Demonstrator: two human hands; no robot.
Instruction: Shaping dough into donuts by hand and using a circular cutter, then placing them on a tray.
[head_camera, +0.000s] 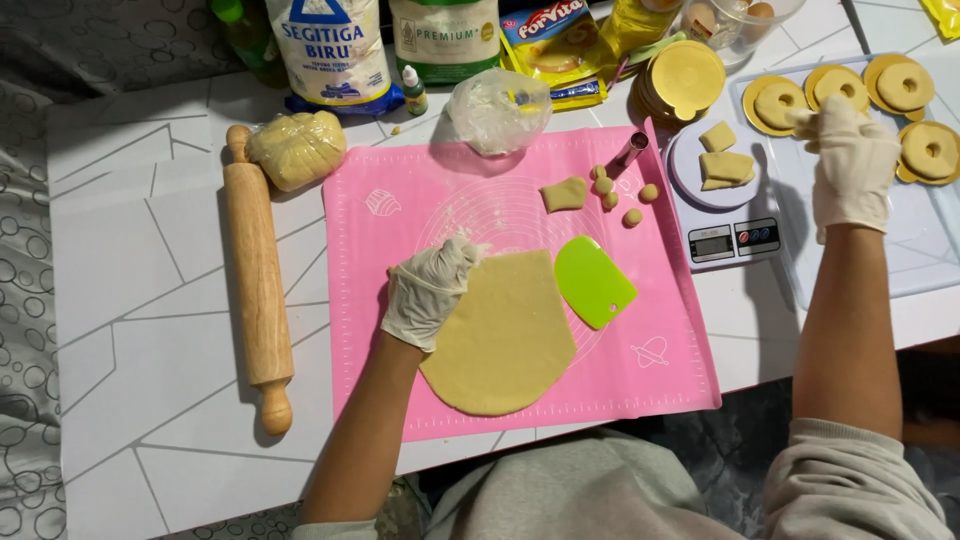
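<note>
Gloved, the left hand (428, 292) is lying flat, fingers released, on the dough sheet (505, 335) on the pink mat (660, 330); the right hand (850, 160) is reaching out, fingers pinching a dough ring (782, 103) on the tray (930, 250).

flour bags (330, 45): two at the top middle of the frame, tops cut off by the upper edge.
rolled dough sheet (505, 335): its upper left rim is hidden under the left hand (428, 292).
right hand (850, 160): fingertips against a dough ring (780, 103) at upper right; the grip is too small to tell.
scale display (712, 243): too small to make out.
tray (930, 260): runs off the right edge.
</note>
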